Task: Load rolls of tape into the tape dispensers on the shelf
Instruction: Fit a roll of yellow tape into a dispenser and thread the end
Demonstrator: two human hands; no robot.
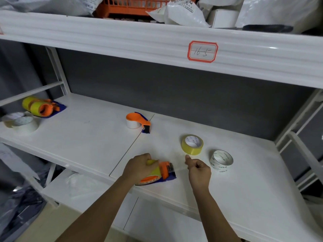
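Observation:
My left hand (139, 165) grips an orange and blue tape dispenser (164, 171) with a yellow roll in it, lying at the front edge of the white shelf (87, 135). My right hand (199, 172) is just right of the dispenser's cutter with fingers curled. It pinches a faint strip of tape end (181, 168) that runs from the cutter. A loose yellow roll (192, 145) stands just beyond my right hand. A clear roll with printed core (221, 160) sits to its right. Another dispenser (138, 121) holding a white roll lies further back.
At the shelf's far left lie two dispensers with yellow rolls (41, 107), and in front of them loose white rolls (24, 124). An upper shelf beam with a red-framed label (202, 51) hangs overhead. Shelf posts stand at both sides.

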